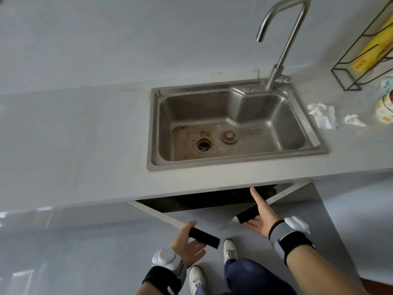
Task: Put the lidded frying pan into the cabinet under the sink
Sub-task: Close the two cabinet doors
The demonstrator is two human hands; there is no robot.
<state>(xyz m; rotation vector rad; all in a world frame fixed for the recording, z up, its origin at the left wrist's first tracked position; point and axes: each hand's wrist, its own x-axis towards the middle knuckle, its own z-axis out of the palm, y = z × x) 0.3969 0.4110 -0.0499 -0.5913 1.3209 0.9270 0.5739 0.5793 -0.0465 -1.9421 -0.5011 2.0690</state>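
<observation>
The cabinet under the steel sink (231, 165) stands with both grey doors swung outward, showing a dark opening (191, 201). My left hand (187, 243) grips the black handle (207, 238) at the top of the left door (157, 215), thumb over the door's edge. On the right door (287, 193), my right hand (262, 216) holds the black handle (246, 216), fingers hooked behind it and thumb pointing up toward the counter. No lidded frying pan is in view.
A tall steel faucet (278, 60) rises behind the sink. To the right on the counter (74, 145) are crumpled paper scraps (321, 113), a black wire rack (361, 60) with a yellow box, and a patterned container (386, 107). My feet (230, 251) stand between the doors.
</observation>
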